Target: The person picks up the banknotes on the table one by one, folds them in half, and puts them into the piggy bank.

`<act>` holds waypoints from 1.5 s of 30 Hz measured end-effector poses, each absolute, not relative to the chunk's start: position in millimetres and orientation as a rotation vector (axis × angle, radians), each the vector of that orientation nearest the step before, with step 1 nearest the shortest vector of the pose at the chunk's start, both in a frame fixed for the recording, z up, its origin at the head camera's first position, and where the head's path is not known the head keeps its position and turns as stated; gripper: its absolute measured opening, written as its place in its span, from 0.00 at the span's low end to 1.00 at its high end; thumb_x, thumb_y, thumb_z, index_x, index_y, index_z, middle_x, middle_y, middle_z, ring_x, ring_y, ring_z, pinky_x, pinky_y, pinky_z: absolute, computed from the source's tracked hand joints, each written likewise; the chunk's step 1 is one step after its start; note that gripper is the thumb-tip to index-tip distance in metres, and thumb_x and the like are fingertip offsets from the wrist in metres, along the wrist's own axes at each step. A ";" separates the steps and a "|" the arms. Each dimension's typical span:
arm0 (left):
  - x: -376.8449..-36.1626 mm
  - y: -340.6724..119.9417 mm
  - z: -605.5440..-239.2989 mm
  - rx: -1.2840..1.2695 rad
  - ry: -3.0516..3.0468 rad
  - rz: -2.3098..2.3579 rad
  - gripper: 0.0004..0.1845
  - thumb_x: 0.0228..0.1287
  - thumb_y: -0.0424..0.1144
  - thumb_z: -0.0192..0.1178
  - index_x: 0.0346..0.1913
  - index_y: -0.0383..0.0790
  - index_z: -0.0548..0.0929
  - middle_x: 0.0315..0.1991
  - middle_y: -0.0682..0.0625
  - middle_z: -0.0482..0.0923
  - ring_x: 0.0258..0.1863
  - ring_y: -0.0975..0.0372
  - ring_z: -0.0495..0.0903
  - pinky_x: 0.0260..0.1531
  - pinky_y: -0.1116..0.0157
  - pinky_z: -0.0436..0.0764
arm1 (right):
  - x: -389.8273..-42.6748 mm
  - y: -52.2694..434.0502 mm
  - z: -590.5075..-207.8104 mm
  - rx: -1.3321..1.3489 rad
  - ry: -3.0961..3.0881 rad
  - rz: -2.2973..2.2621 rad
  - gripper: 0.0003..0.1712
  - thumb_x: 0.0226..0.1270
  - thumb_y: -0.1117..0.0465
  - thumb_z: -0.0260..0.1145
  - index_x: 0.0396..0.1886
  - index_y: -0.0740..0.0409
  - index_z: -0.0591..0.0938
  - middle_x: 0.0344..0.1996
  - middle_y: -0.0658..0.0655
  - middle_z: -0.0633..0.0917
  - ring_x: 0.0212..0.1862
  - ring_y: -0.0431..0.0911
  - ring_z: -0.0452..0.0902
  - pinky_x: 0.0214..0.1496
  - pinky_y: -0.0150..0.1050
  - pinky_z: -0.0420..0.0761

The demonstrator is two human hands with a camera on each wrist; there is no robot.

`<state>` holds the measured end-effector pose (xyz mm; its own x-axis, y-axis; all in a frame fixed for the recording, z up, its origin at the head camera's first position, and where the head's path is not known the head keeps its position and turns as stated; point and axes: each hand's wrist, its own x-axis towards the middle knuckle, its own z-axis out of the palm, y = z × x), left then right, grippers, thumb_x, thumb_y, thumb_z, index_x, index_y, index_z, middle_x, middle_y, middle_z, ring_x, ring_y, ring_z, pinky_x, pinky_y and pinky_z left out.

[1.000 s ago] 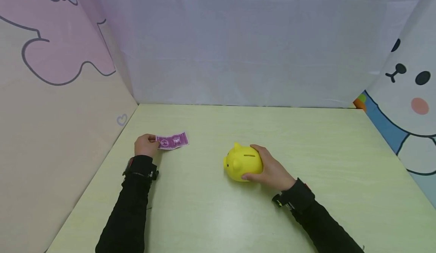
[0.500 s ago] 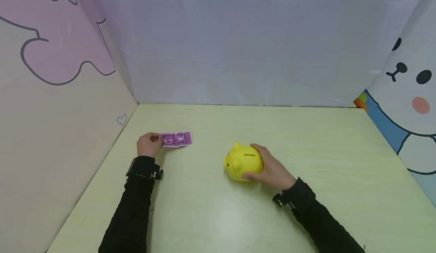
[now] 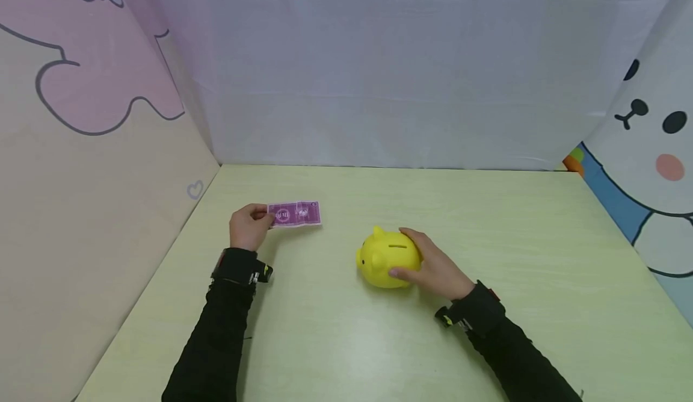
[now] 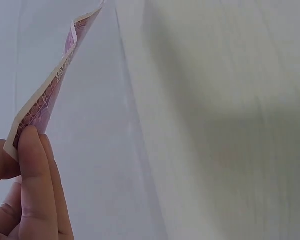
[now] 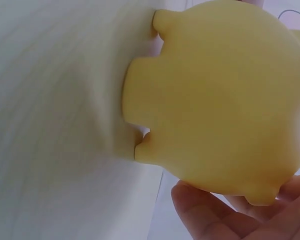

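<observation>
A purple banknote [image 3: 295,214] is pinched at its left end by my left hand [image 3: 250,226], lifted a little above the pale green table [image 3: 346,342]. The left wrist view shows my fingers [image 4: 34,195] clamped on the note [image 4: 47,95], which stands edge-on. A yellow piggy bank [image 3: 385,258] with a slot on top stands mid-table, snout to the left. My right hand [image 3: 433,266] wraps round its rear, thumb on the near side. In the right wrist view the yellow piggy bank [image 5: 225,95] fills the frame above my palm [image 5: 230,215].
Printed cartoon panels wall the table: pink and beige on the left [image 3: 92,149], plain white at the back [image 3: 390,77], a white bear face on the right [image 3: 649,149]. The near table edge lies out of frame.
My left hand has carried the banknote to the right and slightly farther back, closer to the piggy bank. The right hand keeps its hold on the bank.
</observation>
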<state>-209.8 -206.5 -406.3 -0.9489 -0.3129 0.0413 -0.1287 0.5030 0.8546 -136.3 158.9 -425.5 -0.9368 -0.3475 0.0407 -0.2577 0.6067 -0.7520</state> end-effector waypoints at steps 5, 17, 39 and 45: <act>-208.6 -193.7 -400.8 0.259 -2.515 -1.522 0.14 0.67 0.33 0.60 0.52 0.29 0.82 0.41 0.37 0.81 0.32 0.63 0.79 0.29 0.78 0.78 | -136.9 159.9 -421.7 -0.502 2.684 -1.318 0.47 0.64 0.43 0.67 0.75 0.57 0.58 0.72 0.65 0.64 0.70 0.61 0.63 0.68 0.61 0.67; -205.2 -160.2 -395.1 0.079 -2.411 -1.632 0.12 0.65 0.32 0.63 0.49 0.30 0.83 0.41 0.36 0.83 0.32 0.62 0.79 0.30 0.76 0.77 | -145.8 161.9 -414.3 -0.506 2.671 -1.582 0.34 0.73 0.54 0.60 0.73 0.60 0.62 0.70 0.66 0.67 0.69 0.63 0.67 0.69 0.59 0.69; -186.0 -94.7 -367.1 -0.272 -2.260 -1.819 0.11 0.64 0.30 0.63 0.47 0.28 0.83 0.40 0.35 0.83 0.33 0.64 0.80 0.34 0.74 0.78 | -163.3 156.6 -384.5 -0.415 2.754 -1.796 0.27 0.73 0.57 0.60 0.68 0.62 0.70 0.59 0.64 0.80 0.59 0.55 0.78 0.63 0.45 0.76; -185.6 -86.2 -367.6 -0.336 -2.229 -1.845 0.11 0.64 0.29 0.64 0.47 0.27 0.83 0.39 0.34 0.82 0.33 0.64 0.81 0.34 0.74 0.79 | -166.1 150.4 -379.7 -0.342 2.776 -1.834 0.24 0.72 0.58 0.62 0.63 0.64 0.76 0.54 0.65 0.83 0.52 0.52 0.81 0.55 0.32 0.81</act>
